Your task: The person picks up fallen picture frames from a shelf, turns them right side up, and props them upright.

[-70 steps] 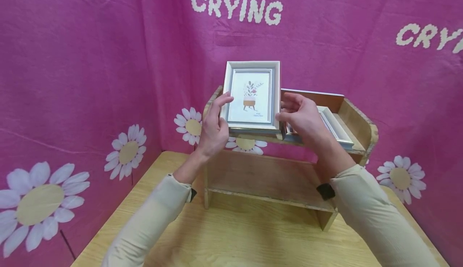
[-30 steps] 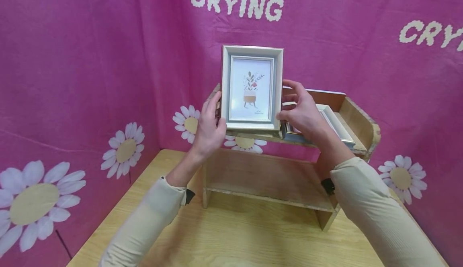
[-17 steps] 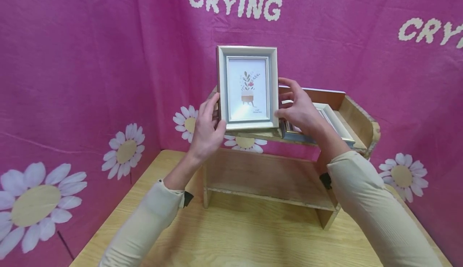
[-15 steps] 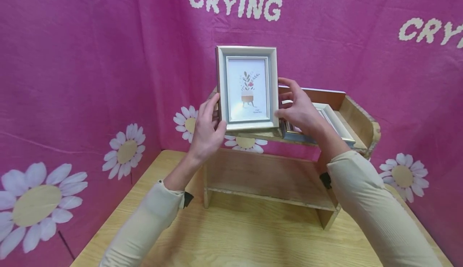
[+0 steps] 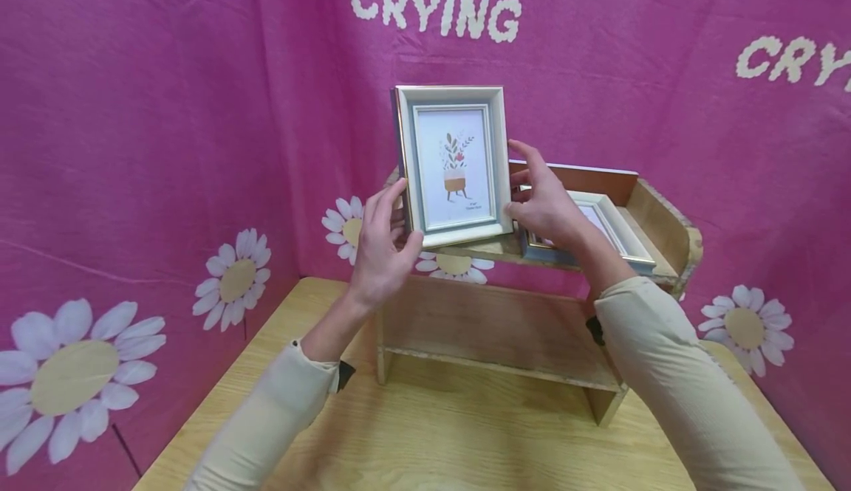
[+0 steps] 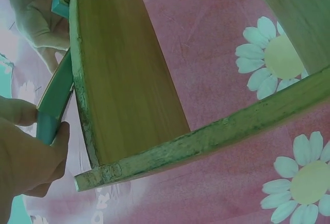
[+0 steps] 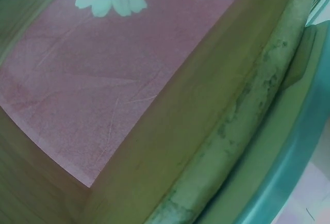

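A picture frame, white with a blue-grey inner border, stands nearly upright at the upper shelf's front. Its print shows a potted plant on a legged stand. My left hand grips its lower left side, thumb in front at the corner and fingers behind. On the right side, my right hand holds the edge, thumb low and index finger higher up. In the left wrist view the frame's side shows between the left thumb and fingers, close to the shelf board. A second picture frame lies face up beside it, partly hidden by the right hand.
The wooden two-tier shelf stands on a wood-grain table. Its raised right end panel rises beside the lying frame. A pink cloth with daisies and lettering hangs behind and along the sides.
The frame has risen from leaning back to nearly upright, shifted slightly left and turned, showing its left side. My left fingers have moved from its face to behind its edge.
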Motion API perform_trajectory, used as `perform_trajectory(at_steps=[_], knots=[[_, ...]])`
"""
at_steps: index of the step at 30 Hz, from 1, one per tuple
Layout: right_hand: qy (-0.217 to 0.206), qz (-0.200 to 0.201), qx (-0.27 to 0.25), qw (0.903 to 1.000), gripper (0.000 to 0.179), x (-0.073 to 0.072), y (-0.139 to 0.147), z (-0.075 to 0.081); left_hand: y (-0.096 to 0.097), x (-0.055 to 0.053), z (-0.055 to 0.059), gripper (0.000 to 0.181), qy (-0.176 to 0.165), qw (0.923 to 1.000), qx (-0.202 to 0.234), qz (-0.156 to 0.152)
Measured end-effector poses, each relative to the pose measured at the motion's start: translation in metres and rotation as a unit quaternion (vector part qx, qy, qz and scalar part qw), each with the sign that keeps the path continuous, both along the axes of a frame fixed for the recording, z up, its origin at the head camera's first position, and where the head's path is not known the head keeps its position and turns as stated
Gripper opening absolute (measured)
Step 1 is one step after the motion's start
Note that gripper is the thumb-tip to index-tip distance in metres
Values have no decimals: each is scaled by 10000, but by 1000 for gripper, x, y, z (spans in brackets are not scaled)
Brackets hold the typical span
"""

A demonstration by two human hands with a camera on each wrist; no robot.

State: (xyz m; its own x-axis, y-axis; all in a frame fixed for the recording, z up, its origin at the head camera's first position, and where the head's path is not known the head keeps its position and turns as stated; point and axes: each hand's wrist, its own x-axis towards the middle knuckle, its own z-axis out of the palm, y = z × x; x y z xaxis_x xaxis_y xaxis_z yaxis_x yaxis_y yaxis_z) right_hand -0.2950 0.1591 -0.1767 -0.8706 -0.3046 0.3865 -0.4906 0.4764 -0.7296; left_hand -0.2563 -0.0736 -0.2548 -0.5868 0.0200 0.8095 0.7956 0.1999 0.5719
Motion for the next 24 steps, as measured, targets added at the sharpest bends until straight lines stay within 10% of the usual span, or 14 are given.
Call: perform_trajectory(at_steps=[24], knots=[[188, -318, 400, 9985, 73, -8, -7, -2, 5, 2, -8, 69, 694, 9975, 15, 91]])
